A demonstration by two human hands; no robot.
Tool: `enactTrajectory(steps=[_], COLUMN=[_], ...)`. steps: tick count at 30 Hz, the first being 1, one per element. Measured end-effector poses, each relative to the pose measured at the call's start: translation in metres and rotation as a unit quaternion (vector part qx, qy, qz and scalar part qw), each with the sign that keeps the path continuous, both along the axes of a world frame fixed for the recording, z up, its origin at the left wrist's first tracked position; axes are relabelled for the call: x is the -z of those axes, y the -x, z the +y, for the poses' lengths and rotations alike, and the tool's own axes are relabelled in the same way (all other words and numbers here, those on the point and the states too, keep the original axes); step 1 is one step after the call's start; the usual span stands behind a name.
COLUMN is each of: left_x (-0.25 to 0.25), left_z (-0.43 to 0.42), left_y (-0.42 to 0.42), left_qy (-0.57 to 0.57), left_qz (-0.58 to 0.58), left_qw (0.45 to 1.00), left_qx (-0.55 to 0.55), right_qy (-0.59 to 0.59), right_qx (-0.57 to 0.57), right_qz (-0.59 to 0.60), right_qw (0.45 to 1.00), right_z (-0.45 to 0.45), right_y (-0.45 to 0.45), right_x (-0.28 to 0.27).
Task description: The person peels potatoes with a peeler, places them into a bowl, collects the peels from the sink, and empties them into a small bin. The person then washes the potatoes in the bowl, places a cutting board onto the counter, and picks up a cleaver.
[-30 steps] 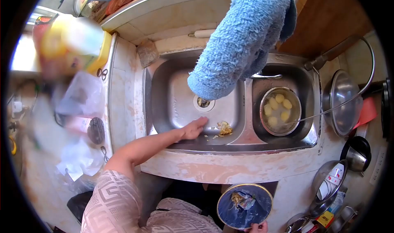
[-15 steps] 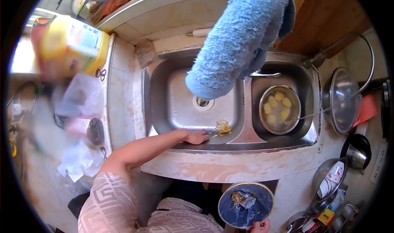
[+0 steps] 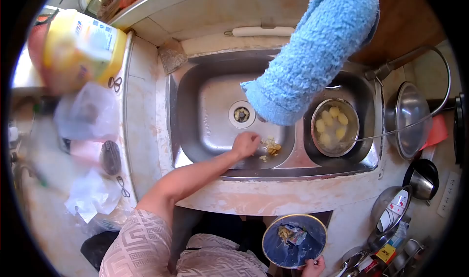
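My left hand is in the left sink basin, its fingers curled just left of a small pile of yellowish peelings. What those fingers hold, if anything, is hidden. Below the counter edge, my right hand grips the rim of a round trash bin, with a dark liner and some scraps inside. Pale bits lie in the drain. In the right basin stands a metal pot holding several peeled potatoes in water.
A blue towel hangs over the sink's middle, covering part of the divider. A faucet hose arches at the right beside a metal lid. Plastic bags and a yellow container crowd the left counter.
My left hand has lifted from the basin's front edge, moving up and right towards the peelings, and its fingers have curled. My right hand keeps hold of the trash bin.
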State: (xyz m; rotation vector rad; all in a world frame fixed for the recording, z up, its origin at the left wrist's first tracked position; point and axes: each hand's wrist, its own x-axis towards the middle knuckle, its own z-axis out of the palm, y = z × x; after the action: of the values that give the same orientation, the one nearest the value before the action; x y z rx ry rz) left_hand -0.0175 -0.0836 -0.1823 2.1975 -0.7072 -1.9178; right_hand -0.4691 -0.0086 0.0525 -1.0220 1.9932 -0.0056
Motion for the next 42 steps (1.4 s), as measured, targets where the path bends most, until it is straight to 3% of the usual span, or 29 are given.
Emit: enactTrajectory(steps=[2,5,6,9,10,11,13,16,18,24,25,26,27,29,30,32,33,35,37,38,39,41,42], left_x=[0.028,0.031,0.03,0.021,0.016,0.014,0.0,-0.016,-0.015,-0.046,-0.062,-0.078,-0.066,-0.068,-0.077,-0.11,-0.128,-0.17,-0.216,-0.216,-0.21,-0.194,-0.184], left_z=[0.001,-0.002,-0.001,-0.01,-0.012,-0.015,-0.019,-0.019,-0.013,-0.002,-0.003,-0.007,-0.004,-0.002,-0.003,-0.005,-0.005,-0.003,0.013,0.025,0.043,0.061,0.079], left_y=[-0.004,0.029,0.032,0.027,0.031,0.035,0.039,0.039,0.04,0.033,0.032,0.026,0.018,0.005,0.003,0.012,0.024,0.061,0.113,0.144,0.171,0.21,0.22], left_qy=[0.328,0.433,0.433,0.286,0.239,0.243,0.216,0.214,0.262,0.322,0.329,0.185,0.185,0.135,0.137,0.146,0.145,0.249,0.31,0.48,0.535,0.524,0.57], left_qz=[-0.111,-0.02,-0.017,0.132,0.179,0.186,0.124,0.05,-0.011,-0.027,-0.006,0.106,0.159,0.354,0.349,0.496,0.502,0.372,0.304,0.089,0.031,-0.042,-0.042], left_qw=[0.937,0.899,0.899,0.949,0.954,0.951,0.968,0.975,0.961,0.943,0.942,0.977,0.97,0.917,0.919,0.833,0.829,0.875,0.88,0.867,0.843,0.805,0.793], left_qx=[0.047,0.061,0.064,0.035,-0.042,-0.035,-0.022,0.042,0.085,0.081,0.056,-0.014,-0.017,-0.124,-0.124,-0.198,-0.2,-0.186,-0.192,-0.102,-0.037,0.275,0.211], right_qy=[0.011,0.044,0.04,0.046,0.044,0.04,0.062,0.066,0.057,0.053,0.05,0.043,0.044,0.036,0.019,0.016,0.015,-0.003,-0.01,-0.012,-0.009,-0.013,0.01], right_qx=[0.001,-0.018,-0.007,0.013,0.03,0.048,-0.008,0.007,0.101,0.099,0.098,0.086,0.087,0.082,0.075,0.073,0.072,0.08,0.098,0.098,0.089,0.062,0.059], right_qz=[-0.012,-0.029,-0.032,-0.047,-0.048,-0.043,-0.025,-0.036,-0.121,-0.132,-0.131,-0.131,-0.133,-0.138,-0.13,-0.136,-0.134,-0.157,-0.167,-0.165,-0.158,-0.17,-0.165], right_qw=[1.0,0.998,0.999,0.998,0.997,0.997,0.998,0.997,0.986,0.985,0.985,0.987,0.986,0.986,0.988,0.988,0.988,0.984,0.981,0.981,0.983,0.983,0.985], right_z=[0.004,0.005,0.008,0.008,0.01,0.015,0.024,0.028,0.019,0.011,0.011,0.013,0.013,0.008,0.003,0.001,-0.001,-0.008,-0.01,-0.007,-0.005,-0.001,0.003], right_y=[-0.001,0.0,0.001,0.003,0.005,0.011,0.028,0.034,0.018,0.016,0.017,0.025,0.026,0.017,0.014,0.01,0.011,-0.001,-0.003,0.0,0.004,0.007,0.012], right_x=[0.001,0.005,0.005,0.014,0.017,0.018,0.03,0.037,0.033,0.035,0.036,0.042,0.04,0.035,0.03,0.03,0.027,0.012,0.01,0.011,0.013,0.023,0.025])
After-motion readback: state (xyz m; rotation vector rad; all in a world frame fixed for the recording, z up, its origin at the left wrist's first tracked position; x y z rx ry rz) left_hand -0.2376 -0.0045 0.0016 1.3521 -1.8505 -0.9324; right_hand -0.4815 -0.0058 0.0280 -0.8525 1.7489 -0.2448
